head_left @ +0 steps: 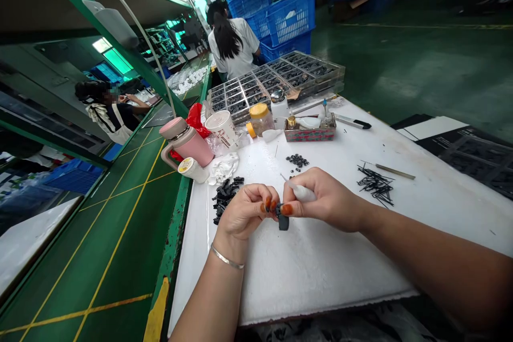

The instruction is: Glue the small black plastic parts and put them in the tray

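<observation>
A small dark grey plastic part [283, 221] is pinched at the fingertips of my left hand [244, 211], above the white tabletop. My right hand [328, 197] is closed around a small white squeeze bottle [303, 193] with a thin nozzle pointing up and left. Its thumb also touches the dark part. Reddish-brown colour covers the fingertips. Beside my left hand lies a pile of black plastic pieces [224, 197]. Beyond the hands sit several small black rings [297, 161]. Thin black rods [375, 184] lie loose to the right, near a slim metal-handled tool [396, 171].
Behind the work area stand a pink thermos mug [190, 144], a paper cup [222, 129], a yellow-lidded jar [261, 119] and a small tin box [310, 132]. Divided trays [276, 81] of dark parts lie farther back. A green belt [116, 224] runs along the left; two people sit beyond.
</observation>
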A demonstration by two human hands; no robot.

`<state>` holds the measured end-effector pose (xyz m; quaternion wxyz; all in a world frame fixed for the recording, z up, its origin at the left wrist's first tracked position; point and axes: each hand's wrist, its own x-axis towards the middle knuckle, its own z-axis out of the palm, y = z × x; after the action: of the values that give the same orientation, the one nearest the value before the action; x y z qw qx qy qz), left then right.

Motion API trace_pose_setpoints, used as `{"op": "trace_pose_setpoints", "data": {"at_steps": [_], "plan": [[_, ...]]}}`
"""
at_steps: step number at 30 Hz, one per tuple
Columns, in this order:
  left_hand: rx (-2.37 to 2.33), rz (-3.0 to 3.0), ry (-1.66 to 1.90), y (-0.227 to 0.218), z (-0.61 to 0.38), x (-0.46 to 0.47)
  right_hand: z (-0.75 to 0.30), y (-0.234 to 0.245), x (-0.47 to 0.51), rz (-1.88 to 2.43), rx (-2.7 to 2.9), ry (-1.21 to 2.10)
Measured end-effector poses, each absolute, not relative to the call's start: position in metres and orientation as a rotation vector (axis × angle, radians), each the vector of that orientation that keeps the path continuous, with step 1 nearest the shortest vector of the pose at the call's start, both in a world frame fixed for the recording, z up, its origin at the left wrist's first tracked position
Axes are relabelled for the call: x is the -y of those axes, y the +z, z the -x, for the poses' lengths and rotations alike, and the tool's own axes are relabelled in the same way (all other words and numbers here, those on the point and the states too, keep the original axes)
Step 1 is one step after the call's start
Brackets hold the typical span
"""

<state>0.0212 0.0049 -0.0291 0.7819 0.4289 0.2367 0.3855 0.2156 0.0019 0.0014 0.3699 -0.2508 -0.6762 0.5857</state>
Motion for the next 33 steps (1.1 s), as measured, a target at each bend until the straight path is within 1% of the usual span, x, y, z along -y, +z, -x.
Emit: {"op": "trace_pose_setpoints", "data": {"at_steps": [3,6,33], "plan": [[-0.521,-0.946,0.836,-0.0288,-0.0218,-0.005,-0.2145,0.0022,-0.0032,0.611,1.609,1.694],[-0.514,-0.947,0.831,-0.0284,-0.0222,-0.005,-0.2141,0.0025,-0.0038,0.603,1.549,1.76],[-0.572,-0.968,0.785,-0.0259,-0.0238,-0.0041,-0.2142,0.0007,-0.003,0.591,1.662,1.692]]}}
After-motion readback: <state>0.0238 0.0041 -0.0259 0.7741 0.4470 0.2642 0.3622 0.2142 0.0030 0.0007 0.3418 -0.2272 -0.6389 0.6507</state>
